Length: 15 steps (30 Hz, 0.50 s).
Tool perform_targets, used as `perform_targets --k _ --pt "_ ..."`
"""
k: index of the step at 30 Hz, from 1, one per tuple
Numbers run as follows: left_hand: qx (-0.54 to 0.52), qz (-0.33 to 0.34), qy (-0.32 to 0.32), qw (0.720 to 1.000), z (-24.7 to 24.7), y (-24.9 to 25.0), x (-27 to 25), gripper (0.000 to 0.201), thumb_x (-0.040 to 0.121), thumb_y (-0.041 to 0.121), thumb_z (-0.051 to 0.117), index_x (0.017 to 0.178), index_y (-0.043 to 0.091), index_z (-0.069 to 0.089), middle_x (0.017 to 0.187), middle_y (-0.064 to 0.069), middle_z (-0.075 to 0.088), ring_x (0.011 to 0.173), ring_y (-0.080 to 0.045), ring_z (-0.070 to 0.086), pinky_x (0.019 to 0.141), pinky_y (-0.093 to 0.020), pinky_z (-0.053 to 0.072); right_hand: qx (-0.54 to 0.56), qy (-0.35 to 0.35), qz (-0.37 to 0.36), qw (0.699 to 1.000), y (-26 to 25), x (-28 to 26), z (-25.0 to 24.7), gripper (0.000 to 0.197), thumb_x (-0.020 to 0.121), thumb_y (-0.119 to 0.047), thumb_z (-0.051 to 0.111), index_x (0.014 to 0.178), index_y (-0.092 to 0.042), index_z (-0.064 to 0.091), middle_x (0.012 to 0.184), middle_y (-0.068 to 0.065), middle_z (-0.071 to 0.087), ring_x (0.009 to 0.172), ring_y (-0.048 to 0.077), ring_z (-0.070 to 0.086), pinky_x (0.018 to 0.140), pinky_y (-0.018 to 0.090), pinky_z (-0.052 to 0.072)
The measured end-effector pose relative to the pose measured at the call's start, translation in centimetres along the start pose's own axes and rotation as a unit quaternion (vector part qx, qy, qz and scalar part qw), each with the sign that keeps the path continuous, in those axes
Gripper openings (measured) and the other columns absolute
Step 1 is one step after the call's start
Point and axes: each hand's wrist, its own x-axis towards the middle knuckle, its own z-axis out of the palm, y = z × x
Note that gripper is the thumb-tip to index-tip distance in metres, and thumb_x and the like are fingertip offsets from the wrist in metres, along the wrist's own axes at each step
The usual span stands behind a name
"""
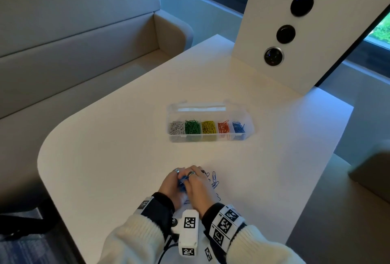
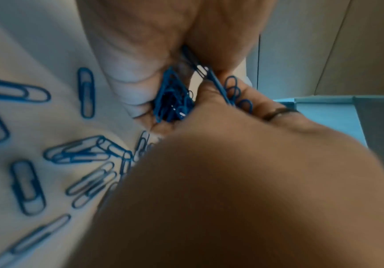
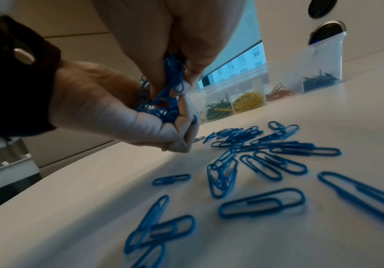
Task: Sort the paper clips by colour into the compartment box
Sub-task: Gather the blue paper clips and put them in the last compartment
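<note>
Near the table's [image 1: 105, 147] front edge we cup a bunch of blue clips [image 1: 182, 181] between left hand [image 1: 169, 186] and right hand [image 1: 199, 183], others loose beside them, so next we carry these to the compartment box's [image 1: 211, 138] rightmost, blue compartment.

Dim cool window daylight, soft shadows, wrist views blurred, edges warped

No readable text, brand or number; only square black-white coded markers on wrist bands [image 1: 226, 224].
</note>
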Motion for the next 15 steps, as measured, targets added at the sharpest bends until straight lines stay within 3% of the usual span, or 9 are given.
perform_targets --k 2,4,7,9,11,12,15 --pt "-0.028 -0.013 0.002 1.0 0.1 -0.1 -0.1 0.029 0.089 0.011 0.035 0.092 0.0 0.062 0.076 -0.013 0.067 0.067 -0.023 0.068 0.059 -0.026 0.056 -0.037 -0.028 -0.033 0.998 -0.3 -0.2 -0.5 0.03 0.093 -0.003 0.04 0.119 -0.003 0.055 0.126 0.012 0.047 0.116 0.023 0.043 0.097 0.017 0.029" --pt "-0.025 -0.023 0.004 0.999 0.0 0.1 -0.1 0.023 0.087 0.011 0.034 0.084 0.005 0.056 0.071 -0.009 0.061 0.063 -0.02 0.061 0.057 -0.025 0.051 -0.054 -0.045 -0.078 0.994 -0.3 -0.6 -1.1 0.034 0.09 -0.005 0.048 0.123 -0.008 0.054 0.128 0.009 0.048 0.119 0.022 0.043 0.106 0.022 0.029" --pt "-0.003 -0.012 0.037 0.999 0.3 0.6 -0.2 0.032 0.095 0.008 0.028 0.078 0.002 0.054 0.052 -0.009 0.062 0.043 -0.017 0.06 0.037 -0.018 0.045 -0.012 -0.022 -0.122 0.992 0.2 -1.2 -2.6 0.033 0.088 -0.011 0.056 0.12 -0.015 0.06 0.123 0.001 0.056 0.115 0.01 0.047 0.101 0.008 0.027" --pt "-0.018 -0.011 0.039 0.999 0.2 1.0 -0.5 0.031 0.096 0.009 0.03 0.073 0.003 0.051 0.047 -0.011 0.058 0.036 -0.019 0.057 0.036 -0.016 0.043 0.01 0.051 -0.133 0.99 1.0 -1.4 -4.2 0.026 0.089 -0.018 0.058 0.115 -0.019 0.063 0.116 -0.006 0.059 0.107 0.002 0.05 0.095 0.003 0.029" --pt "-0.048 -0.021 0.034 0.998 -0.3 1.3 -0.5 0.032 0.094 0.011 0.031 0.068 0.005 0.049 0.048 -0.011 0.054 0.037 -0.02 0.055 0.039 -0.018 0.044 -0.004 0.081 -0.1 0.992 2.4 -1.3 -5.9 0.029 0.09 -0.026 0.058 0.118 -0.022 0.058 0.119 -0.008 0.056 0.111 0.004 0.048 0.098 0.015 0.035" --pt "-0.07 -0.022 0.037 0.997 -0.7 1.5 -0.6 0.036 0.094 0.011 0.032 0.064 0.004 0.051 0.049 -0.011 0.053 0.038 -0.021 0.055 0.041 -0.02 0.047 -0.047 0.061 -0.068 0.995 3.3 -1.0 -6.3 0.039 0.088 -0.034 0.059 0.125 -0.021 0.052 0.128 -0.006 0.051 0.119 0.01 0.044 0.103 0.024 0.034" --pt "-0.125 -0.023 0.036 0.991 -1.4 1.8 -1.3 0.043 0.092 0.01 0.036 0.055 -0.001 0.057 0.053 -0.011 0.051 0.043 -0.023 0.055 0.045 -0.025 0.053 -0.204 -0.101 0.042 0.973 5.3 -0.5 -6.6 0.095 0.073 -0.059 0.064 0.147 -0.025 0.014 0.154 -0.006 0.01 0.143 0.023 0.008 0.115 0.047 0.016"
